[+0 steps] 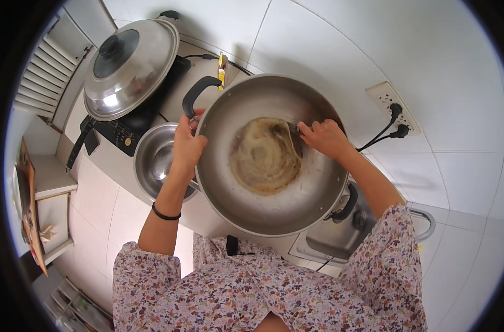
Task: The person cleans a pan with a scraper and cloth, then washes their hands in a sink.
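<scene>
A wide stainless steel wok with two black handles is before me. My left hand grips its left rim by one handle, thumb at the edge and fingers behind. Cloudy brownish liquid covers a round patch at the bottom, darker around its edge. Inside the wok, my right hand is closed on a small dark tool at the upper right of this patch. My fingers hide most of the tool, so its exact kind cannot be told.
Left of the wok stand a metal bowl and a black induction cooker bearing a lidded pan. A yellow packet is by the wall. A sink lies lower right; plugs fill a wall socket.
</scene>
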Available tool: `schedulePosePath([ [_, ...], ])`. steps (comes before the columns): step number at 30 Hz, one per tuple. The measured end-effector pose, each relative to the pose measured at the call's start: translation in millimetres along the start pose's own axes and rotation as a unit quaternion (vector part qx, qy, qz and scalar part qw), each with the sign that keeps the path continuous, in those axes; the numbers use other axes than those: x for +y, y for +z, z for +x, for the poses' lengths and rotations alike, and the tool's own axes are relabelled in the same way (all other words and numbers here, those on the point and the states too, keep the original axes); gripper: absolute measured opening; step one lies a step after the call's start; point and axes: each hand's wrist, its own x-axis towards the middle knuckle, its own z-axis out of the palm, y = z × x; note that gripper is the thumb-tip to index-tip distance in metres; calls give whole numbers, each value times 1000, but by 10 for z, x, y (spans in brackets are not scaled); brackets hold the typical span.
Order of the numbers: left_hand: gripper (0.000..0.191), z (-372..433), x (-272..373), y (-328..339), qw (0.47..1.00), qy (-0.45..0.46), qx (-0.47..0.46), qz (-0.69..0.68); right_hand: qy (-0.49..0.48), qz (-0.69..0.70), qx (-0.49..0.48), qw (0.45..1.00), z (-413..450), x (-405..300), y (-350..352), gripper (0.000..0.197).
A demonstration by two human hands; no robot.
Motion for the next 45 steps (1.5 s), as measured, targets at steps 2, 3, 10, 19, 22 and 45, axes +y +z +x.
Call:
schedulePosePath([
  [2,61,-1,5,-24,1000,-4,0,4,-16,17,3,1000,-18,106,-90,26],
  [3,59,1,13,-7,1000,-11,-9,5,-26,31,0,999,-44,144,-117,26],
  [10,59,18,17,-15,1000,-16,-1,9,-4,27,13,1000,40,75,41,27],
  [19,61,48,31,0,1000,0,-22,-7,-31,45,44,998,67,97,-52,28],
  [22,61,63,78,16,999,-5,-33,-5,-28,30,-17,999,-6,139,-102,29],
  [45,61,97,61,-2,1000,-6,-24,2,-68,83,27,994,385,124,-17,24],
])
